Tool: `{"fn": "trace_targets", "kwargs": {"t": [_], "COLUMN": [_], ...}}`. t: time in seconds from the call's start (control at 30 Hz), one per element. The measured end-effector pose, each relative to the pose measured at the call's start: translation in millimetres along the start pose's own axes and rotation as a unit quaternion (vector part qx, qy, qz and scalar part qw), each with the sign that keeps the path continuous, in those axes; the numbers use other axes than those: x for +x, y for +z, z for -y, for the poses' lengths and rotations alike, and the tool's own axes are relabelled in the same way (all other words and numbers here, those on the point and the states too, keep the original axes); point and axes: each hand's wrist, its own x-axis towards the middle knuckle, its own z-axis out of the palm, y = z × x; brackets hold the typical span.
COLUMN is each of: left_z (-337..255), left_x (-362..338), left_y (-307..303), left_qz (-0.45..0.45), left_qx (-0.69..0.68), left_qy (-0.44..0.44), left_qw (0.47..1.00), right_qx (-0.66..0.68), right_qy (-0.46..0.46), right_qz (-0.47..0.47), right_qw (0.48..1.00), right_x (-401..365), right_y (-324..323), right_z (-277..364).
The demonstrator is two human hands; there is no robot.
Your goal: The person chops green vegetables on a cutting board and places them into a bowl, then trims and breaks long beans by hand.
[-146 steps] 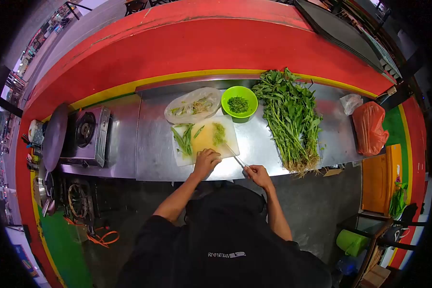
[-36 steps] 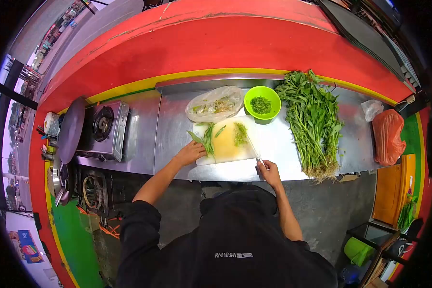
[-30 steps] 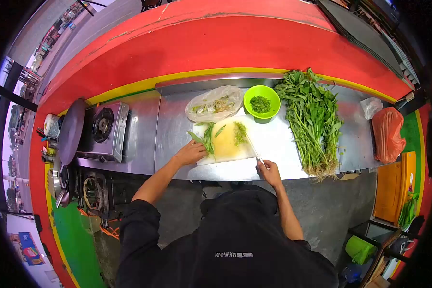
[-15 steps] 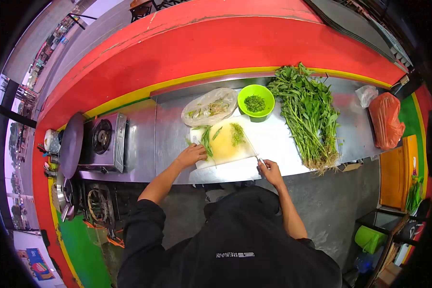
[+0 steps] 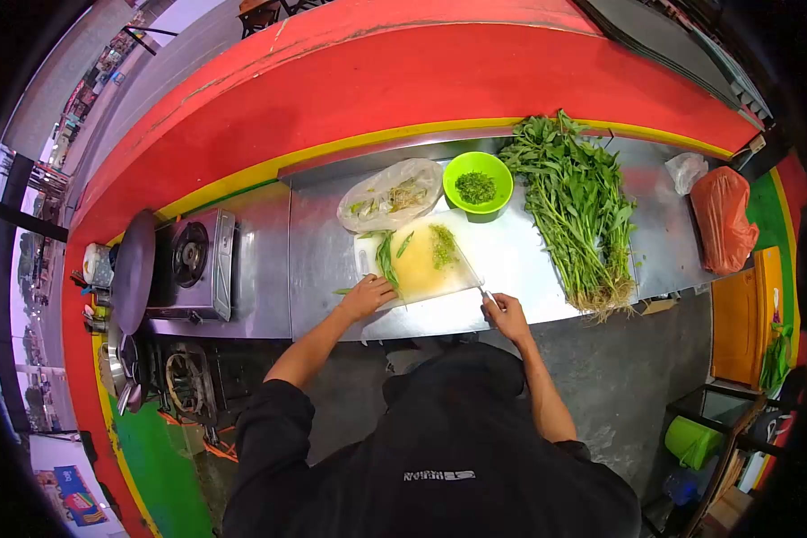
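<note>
My left hand [image 5: 368,296] is at the lower left edge of the white cutting board [image 5: 439,285], its fingers closed over long green leaves [image 5: 386,258]; a leaf tip sticks out to the left of it. In my right hand [image 5: 507,316] is a knife [image 5: 486,294], held by the handle, with the thin blade along the board's right edge. A small heap of chopped greens [image 5: 442,246] lies on the right part of the board. Between heap and leaves rests a short piece of leaf [image 5: 405,244].
Behind the board stand a clear plastic bag [image 5: 393,195] with greens and a lime-green bowl [image 5: 462,167] of chopped greens. A large bundle of rooted leafy stems [image 5: 583,215] lies right. A gas stove [image 5: 211,264] is left; a red plastic bag [image 5: 723,220] is far right.
My left hand has shifted slightly right and down toward me, and the leaf tip beside it now points left lower down. My right hand with the knife has hardly moved.
</note>
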Motion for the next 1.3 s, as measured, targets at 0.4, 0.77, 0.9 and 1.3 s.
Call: {"fn": "trace_targets", "kwargs": {"t": [0.4, 0.77, 0.9, 1.3], "left_z": [-8.9, -15.5, -14.5, -11.5], "left_x": [-0.2, 6.2, 6.1, 24.8], "left_y": [12.9, 7.6, -0.2, -8.2], "left_qz": [-0.055, -0.015, 0.0, 0.0], "left_qx": [-0.031, -0.013, 0.004, 0.046], "left_qy": [-0.052, -0.075, -0.039, 0.072], "left_qw": [0.997, 0.997, 0.999, 0.996], "right_qx": [-0.007, 0.003, 0.0, -0.011], "right_qy": [0.011, 0.008, -0.005, -0.007], "right_qz": [0.005, -0.006, 0.01, -0.001], "right_qw": [1.0, 1.0, 1.0, 1.0], "right_x": [3.2, 10.9, 16.7, 15.2], "right_y": [-3.0, -7.0, -7.5, -7.6], "right_z": [15.2, 9.6, 3.7, 11.0]}}
